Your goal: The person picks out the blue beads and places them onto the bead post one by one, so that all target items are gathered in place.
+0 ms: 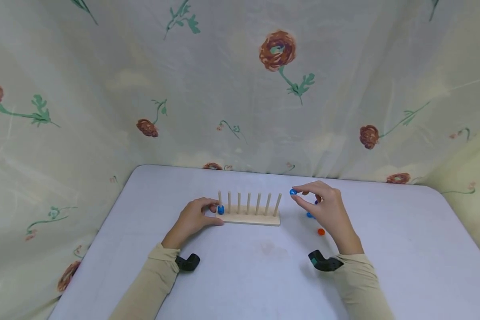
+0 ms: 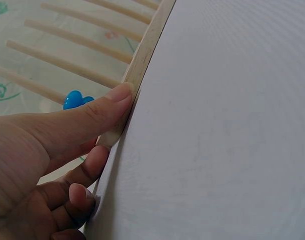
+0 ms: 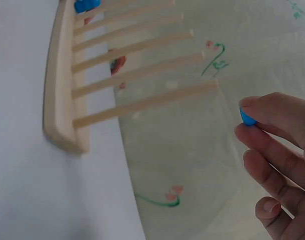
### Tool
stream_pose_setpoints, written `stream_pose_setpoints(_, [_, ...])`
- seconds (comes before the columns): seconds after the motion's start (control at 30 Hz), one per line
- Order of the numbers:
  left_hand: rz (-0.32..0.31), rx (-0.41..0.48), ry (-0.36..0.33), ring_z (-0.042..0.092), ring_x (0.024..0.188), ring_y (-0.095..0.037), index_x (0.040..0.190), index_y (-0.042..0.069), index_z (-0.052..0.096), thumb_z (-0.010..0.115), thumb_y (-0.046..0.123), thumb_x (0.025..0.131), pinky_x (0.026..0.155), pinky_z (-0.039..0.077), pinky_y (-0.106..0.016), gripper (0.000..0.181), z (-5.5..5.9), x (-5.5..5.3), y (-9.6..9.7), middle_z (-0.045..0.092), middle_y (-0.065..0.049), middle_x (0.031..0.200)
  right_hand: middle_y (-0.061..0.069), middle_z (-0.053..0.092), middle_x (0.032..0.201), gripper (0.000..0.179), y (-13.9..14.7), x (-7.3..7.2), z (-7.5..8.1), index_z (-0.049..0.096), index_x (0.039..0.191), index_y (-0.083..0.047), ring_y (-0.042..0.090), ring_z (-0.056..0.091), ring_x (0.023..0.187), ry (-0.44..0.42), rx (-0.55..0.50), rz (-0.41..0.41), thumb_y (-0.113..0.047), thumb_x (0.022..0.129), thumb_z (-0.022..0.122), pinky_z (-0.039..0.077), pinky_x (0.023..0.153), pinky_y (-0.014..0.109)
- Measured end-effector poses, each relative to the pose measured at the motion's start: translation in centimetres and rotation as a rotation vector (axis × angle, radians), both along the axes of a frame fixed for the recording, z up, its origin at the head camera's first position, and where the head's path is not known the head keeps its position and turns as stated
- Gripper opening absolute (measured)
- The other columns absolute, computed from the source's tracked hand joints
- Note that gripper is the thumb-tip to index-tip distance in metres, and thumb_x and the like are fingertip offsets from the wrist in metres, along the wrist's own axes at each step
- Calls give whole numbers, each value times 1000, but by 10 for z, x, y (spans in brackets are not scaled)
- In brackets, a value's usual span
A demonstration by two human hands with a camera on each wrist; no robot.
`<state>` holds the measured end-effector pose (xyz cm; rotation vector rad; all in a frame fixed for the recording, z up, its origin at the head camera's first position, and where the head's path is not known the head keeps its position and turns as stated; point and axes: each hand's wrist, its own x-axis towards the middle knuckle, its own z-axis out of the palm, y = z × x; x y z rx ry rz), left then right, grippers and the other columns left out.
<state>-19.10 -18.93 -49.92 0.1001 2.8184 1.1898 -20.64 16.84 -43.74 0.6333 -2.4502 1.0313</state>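
Observation:
A wooden peg rack (image 1: 259, 219) with a row of several upright pegs stands on the table. My left hand (image 1: 193, 218) grips its left end, thumb along the front edge of the base and fingers behind. On the leftmost peg sits a blue bead (image 1: 221, 210), low near the base; the left wrist view shows its rounded lobes (image 2: 73, 99). Between thumb and index finger my right hand (image 1: 327, 206) pinches another blue bead (image 3: 247, 117), held in the air to the right of the rightmost peg (image 3: 147, 102). The other pegs carry no beads.
An orange bead (image 1: 321, 232) lies on the white table (image 1: 240, 275) below the right hand. Blue beads (image 1: 310, 215) lie beside it, partly hidden by that hand. Behind the table hangs a flowered curtain (image 1: 240, 89). A black wrist device (image 1: 325, 261) sits on each sleeve.

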Motion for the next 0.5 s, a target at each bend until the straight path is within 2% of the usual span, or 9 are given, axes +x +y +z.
stream_pose_setpoints(0.27, [5,13,-6,45,75,-15,123,10,73,94,27,74,68,34,-28,56,0,0,0,67,1,94,0,79,96,20,-39,-4,11,83,103,-15,5,52,79,42,-83,74,-11,84,86,38,63,20])
stream_pose_setpoints(0.5, [9,-1,-11,46,78,-15,123,12,74,94,27,74,71,35,-29,56,0,0,0,67,3,94,0,79,102,19,-74,-3,18,82,105,-15,11,55,83,-19,-70,136,-18,87,85,43,64,26])
